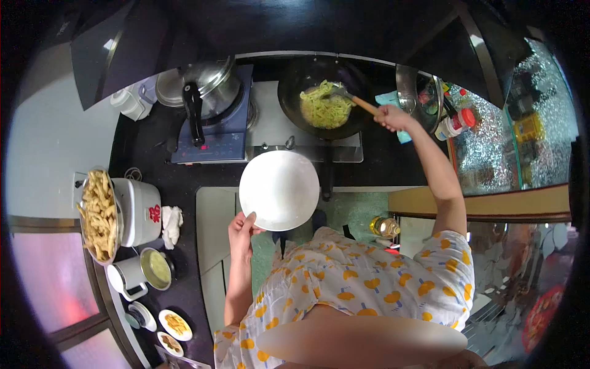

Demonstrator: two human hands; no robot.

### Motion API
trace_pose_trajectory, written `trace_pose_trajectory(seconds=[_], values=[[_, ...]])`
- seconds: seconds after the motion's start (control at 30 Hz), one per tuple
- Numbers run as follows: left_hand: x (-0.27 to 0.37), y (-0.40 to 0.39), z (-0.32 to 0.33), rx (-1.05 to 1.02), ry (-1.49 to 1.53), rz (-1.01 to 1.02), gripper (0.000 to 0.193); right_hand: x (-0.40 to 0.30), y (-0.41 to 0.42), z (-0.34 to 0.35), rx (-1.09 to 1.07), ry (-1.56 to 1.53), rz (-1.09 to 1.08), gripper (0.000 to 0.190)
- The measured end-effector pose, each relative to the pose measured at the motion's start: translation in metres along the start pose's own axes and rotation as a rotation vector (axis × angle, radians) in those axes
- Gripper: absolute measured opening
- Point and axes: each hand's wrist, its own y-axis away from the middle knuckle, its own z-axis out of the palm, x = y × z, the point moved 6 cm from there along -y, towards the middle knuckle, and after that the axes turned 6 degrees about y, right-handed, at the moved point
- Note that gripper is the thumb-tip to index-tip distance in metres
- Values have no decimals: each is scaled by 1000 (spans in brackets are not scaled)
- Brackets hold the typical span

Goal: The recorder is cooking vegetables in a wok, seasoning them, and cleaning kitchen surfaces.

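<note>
My right hand (392, 118) grips the wooden handle of a spatula (365, 105), whose dark head rests in light green sliced food (326, 108) inside a black wok (295, 122). The wok stands on a steel gas hob (267, 133), its handle towards me. My left hand (244, 230) holds an empty white plate (279, 190) by its near left rim, thumb on top. The plate is in the air in front of the counter's edge, to the near left of the wok.
Left of the wok, a pressure cooker (216, 92) stands on a blue induction cooker (212, 150). A glass lid (417, 99) and a red-capped jar (456, 123) are at the right. Along the left counter are a heaped bowl (99, 214), a pot (156, 269) and small dishes (175, 324). An oil bottle (385, 227) stands below.
</note>
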Motion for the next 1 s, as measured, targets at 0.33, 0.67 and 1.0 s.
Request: trace_pose_trajectory(seconds=[0.33,0.67,1.0], values=[[-15,17,55,47,-9,38,20,-184,65,-10,-51,1307,-409,20],[-14,23,28,77,6,50,26,-180,12,-45,288,1220,-113,22],[-11,26,12,93,48,59,19,-103,-9,-9,116,1588,-44,22]])
